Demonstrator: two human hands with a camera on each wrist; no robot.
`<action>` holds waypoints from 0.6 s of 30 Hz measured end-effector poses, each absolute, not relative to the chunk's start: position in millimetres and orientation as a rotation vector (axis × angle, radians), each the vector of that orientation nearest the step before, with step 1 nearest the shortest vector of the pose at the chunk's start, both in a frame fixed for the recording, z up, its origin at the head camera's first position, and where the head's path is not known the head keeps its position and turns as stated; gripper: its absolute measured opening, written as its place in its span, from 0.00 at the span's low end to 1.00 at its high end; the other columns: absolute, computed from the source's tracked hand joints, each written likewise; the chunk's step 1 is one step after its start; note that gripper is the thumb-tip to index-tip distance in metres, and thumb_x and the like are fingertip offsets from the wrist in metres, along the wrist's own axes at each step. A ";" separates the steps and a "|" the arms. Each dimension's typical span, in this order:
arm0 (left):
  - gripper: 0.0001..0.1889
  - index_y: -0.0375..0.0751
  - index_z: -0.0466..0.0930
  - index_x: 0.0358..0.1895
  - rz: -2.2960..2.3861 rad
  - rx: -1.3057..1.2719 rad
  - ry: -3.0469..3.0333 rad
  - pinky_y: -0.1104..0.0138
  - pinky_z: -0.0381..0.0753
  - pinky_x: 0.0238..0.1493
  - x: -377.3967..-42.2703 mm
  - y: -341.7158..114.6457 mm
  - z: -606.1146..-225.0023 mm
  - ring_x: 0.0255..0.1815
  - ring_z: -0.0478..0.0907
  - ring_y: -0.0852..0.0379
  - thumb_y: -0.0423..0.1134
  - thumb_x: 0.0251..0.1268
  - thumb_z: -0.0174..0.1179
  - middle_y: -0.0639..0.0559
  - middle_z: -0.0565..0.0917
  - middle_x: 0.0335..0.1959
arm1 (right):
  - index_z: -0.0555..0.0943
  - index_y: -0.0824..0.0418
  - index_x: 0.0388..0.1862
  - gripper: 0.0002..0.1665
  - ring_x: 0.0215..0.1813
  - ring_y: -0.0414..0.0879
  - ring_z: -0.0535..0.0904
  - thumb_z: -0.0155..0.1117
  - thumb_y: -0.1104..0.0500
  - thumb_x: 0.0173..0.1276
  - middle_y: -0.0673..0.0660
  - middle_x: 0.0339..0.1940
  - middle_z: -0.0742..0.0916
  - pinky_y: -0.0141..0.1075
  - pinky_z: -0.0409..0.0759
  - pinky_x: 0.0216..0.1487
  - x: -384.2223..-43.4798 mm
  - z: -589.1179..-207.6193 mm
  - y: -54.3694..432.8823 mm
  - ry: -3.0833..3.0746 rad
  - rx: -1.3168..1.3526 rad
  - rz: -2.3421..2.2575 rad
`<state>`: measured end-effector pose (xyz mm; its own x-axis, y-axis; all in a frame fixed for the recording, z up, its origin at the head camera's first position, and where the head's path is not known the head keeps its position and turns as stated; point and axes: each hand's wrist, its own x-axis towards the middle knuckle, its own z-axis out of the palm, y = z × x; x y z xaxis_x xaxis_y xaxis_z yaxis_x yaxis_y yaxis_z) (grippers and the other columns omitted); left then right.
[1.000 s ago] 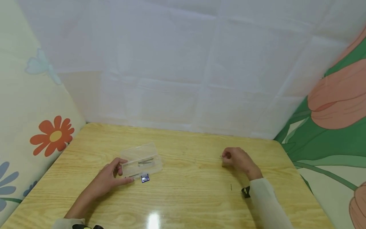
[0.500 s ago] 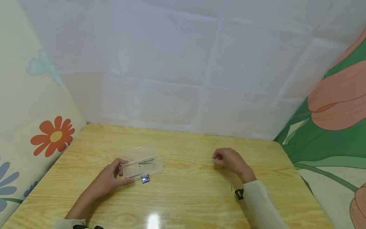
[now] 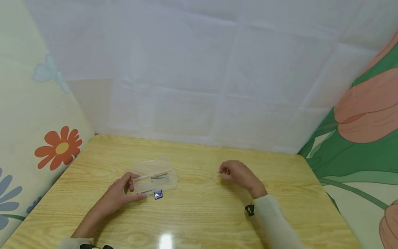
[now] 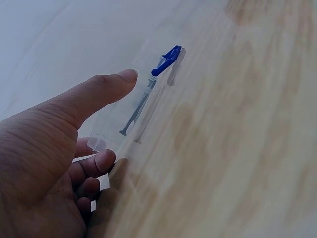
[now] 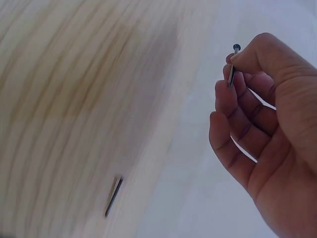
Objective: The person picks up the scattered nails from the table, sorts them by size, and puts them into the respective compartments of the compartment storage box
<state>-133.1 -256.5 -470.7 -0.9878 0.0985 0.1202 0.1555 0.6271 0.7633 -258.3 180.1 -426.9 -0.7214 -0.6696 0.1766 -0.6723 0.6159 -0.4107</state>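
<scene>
A clear plastic box (image 3: 152, 166) with its lid up stands on the table at the left. Several nails (image 3: 159, 178) lie inside, and a blue latch (image 4: 168, 62) is on its near side. My left hand (image 3: 122, 191) grips the box's left end, with the thumb on the near wall and fingers at the corner. To the right of the box, my right hand (image 3: 239, 174) pinches a nail (image 5: 231, 77) between thumb and fingertips, just above the table. Another nail (image 5: 114, 197) lies on the wood in the right wrist view; in the head view it is hidden.
The wooden table (image 3: 192, 214) has a white sheet (image 3: 186, 69) hanging behind it. Flower-printed cloths stand at the left (image 3: 18, 114) and right (image 3: 367, 155) sides. A black tag (image 3: 249, 209) hangs at my right wrist.
My right hand has moved left towards the box, carrying the pinched nail. The forearm now covers the loose nail in the head view. My left hand and the box have stayed put.
</scene>
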 end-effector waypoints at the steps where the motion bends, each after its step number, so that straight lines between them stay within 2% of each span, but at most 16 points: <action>1: 0.33 0.37 0.72 0.55 -1.310 -0.215 -2.774 0.66 0.65 0.35 -133.3 -256.4 -470.9 0.33 0.66 0.59 0.51 0.55 0.80 0.52 0.71 0.33 | 0.86 0.59 0.38 0.07 0.35 0.38 0.78 0.66 0.68 0.66 0.44 0.33 0.84 0.36 0.79 0.39 -257.7 -426.4 177.1 -2.817 1.179 0.720; 10: 0.33 0.37 0.73 0.55 -1.313 -0.214 -2.774 0.66 0.65 0.35 -133.2 -256.5 -471.9 0.33 0.66 0.58 0.51 0.55 0.79 0.52 0.71 0.33 | 0.86 0.58 0.39 0.05 0.35 0.38 0.78 0.68 0.67 0.66 0.45 0.34 0.84 0.36 0.78 0.39 -252.8 -425.2 149.4 -2.804 1.252 0.672; 18: 0.33 0.37 0.72 0.54 -1.297 -0.198 -2.788 0.65 0.65 0.35 -132.8 -255.4 -468.8 0.34 0.67 0.56 0.51 0.55 0.79 0.52 0.71 0.32 | 0.86 0.60 0.40 0.06 0.36 0.42 0.80 0.65 0.67 0.67 0.46 0.34 0.84 0.36 0.78 0.39 -248.8 -420.0 124.0 -2.746 1.343 0.661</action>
